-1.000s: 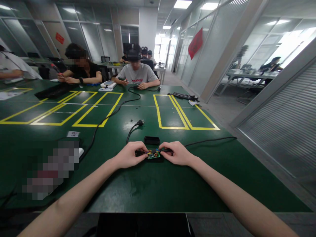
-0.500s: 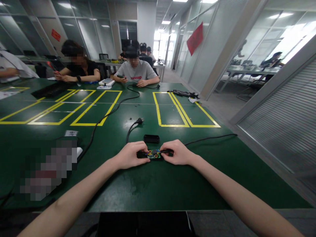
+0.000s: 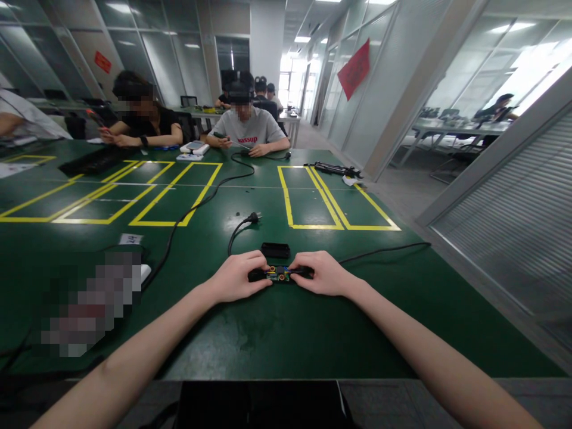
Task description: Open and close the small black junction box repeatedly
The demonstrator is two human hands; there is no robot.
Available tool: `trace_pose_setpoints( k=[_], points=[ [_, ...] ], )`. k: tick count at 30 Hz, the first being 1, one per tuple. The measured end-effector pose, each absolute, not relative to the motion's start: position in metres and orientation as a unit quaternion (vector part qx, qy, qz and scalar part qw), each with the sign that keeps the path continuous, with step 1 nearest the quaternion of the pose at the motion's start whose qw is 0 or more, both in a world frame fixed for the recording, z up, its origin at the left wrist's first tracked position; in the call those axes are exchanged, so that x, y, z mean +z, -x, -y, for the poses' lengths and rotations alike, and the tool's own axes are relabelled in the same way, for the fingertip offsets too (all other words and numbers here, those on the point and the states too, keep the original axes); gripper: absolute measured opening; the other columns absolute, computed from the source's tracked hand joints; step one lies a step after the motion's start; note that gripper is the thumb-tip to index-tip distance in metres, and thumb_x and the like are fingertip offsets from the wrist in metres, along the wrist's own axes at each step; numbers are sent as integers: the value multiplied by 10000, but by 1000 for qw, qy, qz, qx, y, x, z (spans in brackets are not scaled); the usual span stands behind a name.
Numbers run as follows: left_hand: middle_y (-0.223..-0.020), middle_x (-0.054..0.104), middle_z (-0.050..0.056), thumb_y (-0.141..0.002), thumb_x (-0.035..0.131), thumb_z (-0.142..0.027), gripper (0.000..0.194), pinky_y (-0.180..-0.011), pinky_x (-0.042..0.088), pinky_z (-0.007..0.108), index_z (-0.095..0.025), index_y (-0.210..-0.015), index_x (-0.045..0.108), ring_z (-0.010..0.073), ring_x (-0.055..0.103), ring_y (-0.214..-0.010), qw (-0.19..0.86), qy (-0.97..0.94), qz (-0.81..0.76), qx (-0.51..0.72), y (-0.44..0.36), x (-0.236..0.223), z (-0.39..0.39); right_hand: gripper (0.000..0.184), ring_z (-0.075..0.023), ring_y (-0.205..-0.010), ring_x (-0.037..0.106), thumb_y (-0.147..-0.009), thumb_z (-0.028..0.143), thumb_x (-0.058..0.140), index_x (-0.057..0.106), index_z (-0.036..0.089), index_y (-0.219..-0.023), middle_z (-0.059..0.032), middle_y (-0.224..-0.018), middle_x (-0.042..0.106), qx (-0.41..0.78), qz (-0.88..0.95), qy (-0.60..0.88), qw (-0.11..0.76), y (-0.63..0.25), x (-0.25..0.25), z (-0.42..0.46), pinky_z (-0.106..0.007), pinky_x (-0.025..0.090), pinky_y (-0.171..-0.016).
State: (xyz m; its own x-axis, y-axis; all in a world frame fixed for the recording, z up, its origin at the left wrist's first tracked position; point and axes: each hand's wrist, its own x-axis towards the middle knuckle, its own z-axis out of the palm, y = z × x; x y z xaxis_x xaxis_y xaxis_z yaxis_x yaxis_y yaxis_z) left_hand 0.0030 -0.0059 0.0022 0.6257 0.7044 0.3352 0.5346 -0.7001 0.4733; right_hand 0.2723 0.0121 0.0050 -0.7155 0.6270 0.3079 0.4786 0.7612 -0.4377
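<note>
Between my hands on the green table lies a small green circuit board with copper-coloured ring coils and thin coloured wires, apparently in a black casing half. My left hand pinches the black cable end on the board's left, thumb and fingers close to the board. On the other side my right hand is closed on the right black cable end. Just beyond the board rests a hollow black casing half, touched by neither hand. My fingertips partly hide the board's ends.
A black power plug lies beyond my left hand. One cable runs off right; another long cable crosses on the left, near a blurred-out object. Yellow tape marks the table. Co-workers sit across it.
Both hands keep their grip. The circuit board looks flatter and lower between dark casing edges than before. My right hand has shifted very slightly.
</note>
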Motion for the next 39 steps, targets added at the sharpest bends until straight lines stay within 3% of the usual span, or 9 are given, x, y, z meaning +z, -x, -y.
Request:
trace_pose_setpoints(
  k=[6, 11, 15, 21, 28, 32, 34, 36, 39],
  points=[
    [-997, 690, 47, -981, 554, -255, 189, -728, 487, 249, -193, -884, 703, 156, 664, -828, 192, -879, -342, 272, -1, 2, 4, 64, -144, -672, 639, -908, 240, 664, 710, 201, -928, -23, -816, 723, 175, 892, 329, 256, -274, -4, -19, -246, 465, -625],
    [-1012, 642, 56, -926, 600, -233, 159, -706, 478, 255, -179, -818, 702, 160, 635, -827, 211, -845, -389, 299, -5, 0, 5, 111, -144, -655, 613, -909, 233, 678, 672, 198, -805, -15, -760, 690, 199, 884, 325, 272, -274, -8, -22, -251, 444, -621],
    [-878, 621, 36, -888, 644, -231, 162, -716, 463, 270, -176, -764, 733, 169, 616, -808, 254, -818, -421, 300, -6, 1, 2, 205, -166, -712, 614, -931, 234, 647, 617, 194, -732, -29, -759, 667, 184, 901, 291, 263, -274, -6, -22, -272, 451, -667],
    [-750, 577, 8, -881, 676, -260, 188, -688, 425, 279, -181, -736, 768, 162, 580, -726, 268, -803, -454, 277, -6, 6, 0, 156, -174, -756, 609, -923, 195, 621, 613, 201, -767, -36, -798, 659, 176, 915, 269, 245, -276, -2, -22, -280, 465, -699],
    [-770, 580, 4, -900, 661, -247, 187, -660, 406, 272, -191, -748, 756, 155, 586, -719, 218, -831, -453, 238, -9, 9, 1, 172, -185, -744, 600, -917, 150, 582, 657, 194, -769, -55, -810, 671, 37, 955, 249, 160, -273, 12, -15, -292, 425, -649],
    [-842, 646, 15, -919, 637, -244, 188, -673, 435, 267, -189, -762, 724, 157, 620, -750, 208, -841, -434, 247, -8, 6, 2, 232, -173, -743, 613, -947, 189, 568, 669, 199, -738, -49, -822, 671, 55, 939, 266, 212, -271, 7, -16, -290, 457, -678],
    [-870, 681, 21, -937, 618, -253, 184, -693, 457, 270, -194, -794, 717, 163, 638, -775, 195, -852, -411, 258, -6, 3, 2, 222, -175, -776, 627, -961, 230, 571, 709, 205, -789, -54, -877, 662, 66, 904, 319, 277, -270, -2, -21, -295, 486, -713],
    [-870, 706, 26, -958, 596, -267, 179, -727, 483, 283, -205, -855, 727, 175, 654, -801, 176, -862, -392, 270, -5, 1, 1, 176, -193, -832, 639, -960, 279, 595, 759, 217, -960, -66, -964, 647, 68, 859, 391, 324, -268, -12, -26, -323, 517, -756],
    [-924, 738, 47, -967, 584, -277, 165, -835, 525, 338, -210, -975, 735, 212, 677, -899, 140, -847, -414, 303, -4, -2, -3, 287, -239, -949, 641, -929, 343, 662, 744, 233, -1182, -85, -1069, 640, 91, 828, 449, 324, -265, -24, -33, -395, 548, -850]
  ],
)
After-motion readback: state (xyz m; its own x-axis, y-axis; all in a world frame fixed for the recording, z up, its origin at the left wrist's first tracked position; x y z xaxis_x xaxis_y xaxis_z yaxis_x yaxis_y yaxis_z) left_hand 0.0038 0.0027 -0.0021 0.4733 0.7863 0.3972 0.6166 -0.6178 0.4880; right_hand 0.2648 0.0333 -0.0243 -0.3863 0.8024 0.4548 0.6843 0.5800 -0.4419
